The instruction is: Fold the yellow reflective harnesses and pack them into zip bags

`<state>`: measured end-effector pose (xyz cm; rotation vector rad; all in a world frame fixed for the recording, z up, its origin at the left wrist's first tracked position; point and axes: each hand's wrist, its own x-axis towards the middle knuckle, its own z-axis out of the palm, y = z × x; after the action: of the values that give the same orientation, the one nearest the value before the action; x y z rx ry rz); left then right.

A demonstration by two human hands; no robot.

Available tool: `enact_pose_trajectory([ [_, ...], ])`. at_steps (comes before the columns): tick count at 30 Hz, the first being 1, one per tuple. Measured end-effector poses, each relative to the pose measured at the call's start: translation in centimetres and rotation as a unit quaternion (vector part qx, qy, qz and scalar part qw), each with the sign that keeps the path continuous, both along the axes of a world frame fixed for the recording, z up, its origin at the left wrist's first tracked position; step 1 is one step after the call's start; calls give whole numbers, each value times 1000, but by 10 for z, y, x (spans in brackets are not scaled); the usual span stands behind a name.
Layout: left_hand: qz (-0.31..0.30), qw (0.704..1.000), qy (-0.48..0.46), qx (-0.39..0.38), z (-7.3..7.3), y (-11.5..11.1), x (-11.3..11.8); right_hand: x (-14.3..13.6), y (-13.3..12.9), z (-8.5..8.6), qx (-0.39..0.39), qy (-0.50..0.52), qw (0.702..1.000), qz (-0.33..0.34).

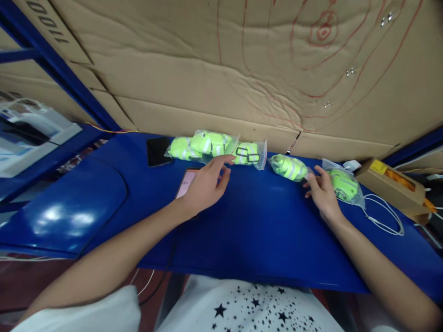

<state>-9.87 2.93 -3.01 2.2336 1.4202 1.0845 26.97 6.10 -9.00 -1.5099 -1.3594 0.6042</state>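
Observation:
My left hand (209, 182) hovers over a phone (184, 183) with a lit screen, which it partly covers. Its fingers are loosely bent and apart, with nothing visible between them. Just beyond lie bagged neon-yellow bundles with silver reflective bands (211, 144), and beside them a bagged bundle with black buckles (247, 153). My right hand (324, 193) is loosely curled, fingers apart, between two more bundles. Its fingertips are at the clear end of the left bagged bundle (289, 167); whether they touch the plastic is unclear. The other bagged bundle (342, 184) lies just right of that hand.
A dark phone (158, 151) lies at the back left of the blue table (263, 230). On the right are a cardboard box (394, 189) and a looped white cable (387, 221). A cardboard wall (173, 78) with red lines rises behind. White equipment (38, 129) stands far left.

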Motion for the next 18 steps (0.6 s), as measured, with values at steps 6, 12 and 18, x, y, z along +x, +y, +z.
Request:
enact_pose_trajectory([
  [6, 165, 965, 191, 69, 6, 43, -51, -6, -15, -15, 24, -344, 933, 103],
  [12, 157, 960, 225, 55, -4, 62, -81, -20, -24, -14, 40, -480, 870, 107],
  [18, 72, 955, 285, 23, -6, 58, -74, -28, -29, -6, 131, -551, 819, 93],
])
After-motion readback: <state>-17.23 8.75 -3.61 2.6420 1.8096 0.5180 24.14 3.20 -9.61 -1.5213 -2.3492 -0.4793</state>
